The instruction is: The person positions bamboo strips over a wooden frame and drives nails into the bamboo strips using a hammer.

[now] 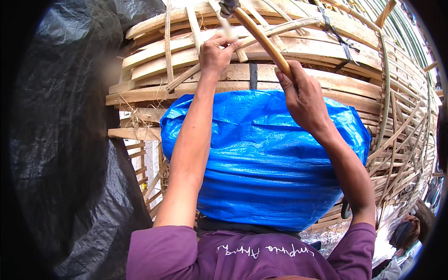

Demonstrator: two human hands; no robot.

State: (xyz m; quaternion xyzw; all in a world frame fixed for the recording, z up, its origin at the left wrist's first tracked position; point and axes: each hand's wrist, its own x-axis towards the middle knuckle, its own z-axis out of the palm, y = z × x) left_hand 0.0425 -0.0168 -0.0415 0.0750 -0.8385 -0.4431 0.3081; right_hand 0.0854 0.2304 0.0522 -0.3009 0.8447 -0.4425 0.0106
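My right hand (305, 95) is wrapped round the lower part of a hammer's wooden handle (261, 38). The hammer's dark metal head is at the top edge of the view, above my left hand. With fingers pinched together, my left hand (218, 55) rests by a thin wooden strip (280, 29) that lies slantwise over stacked wooden slats (326, 47). A pale, blurred shape shows just above those fingers, and what they pinch cannot be made out. Below both hands a blue tarpaulin sheet (266, 158) is spread over my lap.
Black plastic sheeting (60, 140) hangs along the left side. Several short upright strips (168, 42) cross the slats. Black straps (253, 76) bind the stack. At the right, a mass of thin split strips (396, 135) curves along a pole (385, 93).
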